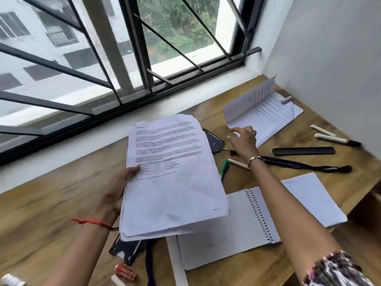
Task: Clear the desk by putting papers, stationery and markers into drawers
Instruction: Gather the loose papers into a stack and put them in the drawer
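Observation:
My left hand (118, 190) grips a stack of printed papers (173, 176) by its left edge and holds it above the wooden desk (51, 203). My right hand (244, 139) reaches forward over the desk with fingers spread, its fingertips at the near corner of a folded printed sheet (266, 112) by the back wall. An open spiral notebook (268, 219) lies under my right forearm. A green marker (224, 168) and several white markers (329, 138) lie scattered around. No drawer shows.
A black badge holder (213, 140) with a dark lanyard (305, 165) lies near my right hand. A flat black case (303, 151) sits to the right. Another badge holder (125, 250), a red tube (125, 272) and a white marker lie at the front. The window runs behind.

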